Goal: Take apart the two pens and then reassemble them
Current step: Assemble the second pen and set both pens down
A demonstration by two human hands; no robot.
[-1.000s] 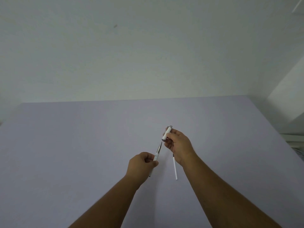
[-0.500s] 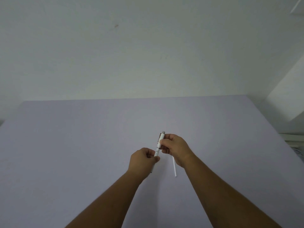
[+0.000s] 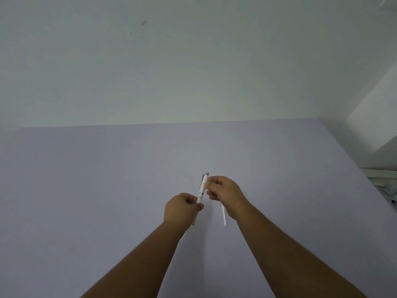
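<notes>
Broadly, a pale lilac table (image 3: 107,190) fills the lower two thirds of the frame, with a blank wall (image 3: 171,61) above it, and two bare forearms reach up from the bottom edge toward the centre. The right hand (image 3: 225,194), just right of centre, pinches the upper half of a white pen (image 3: 202,190) between thumb and fingertips; the left hand (image 3: 180,208), just below and left of it, is curled around the pen's lower half, whose tip pokes out beneath the fist. The pen stands nearly upright above the table, its halves seemingly joined at a thin metal ring. A slim white refill tube (image 3: 224,217) shows below the right hand; whether it lies on the table or is tucked in that hand cannot be told. The pen looks light, stiff and smooth, so likely slippery; it is best gripped on each half close to the ring, twisting without bending. The thin refill would probably flex or roll, and wants a gentle pinch near its end.
</notes>
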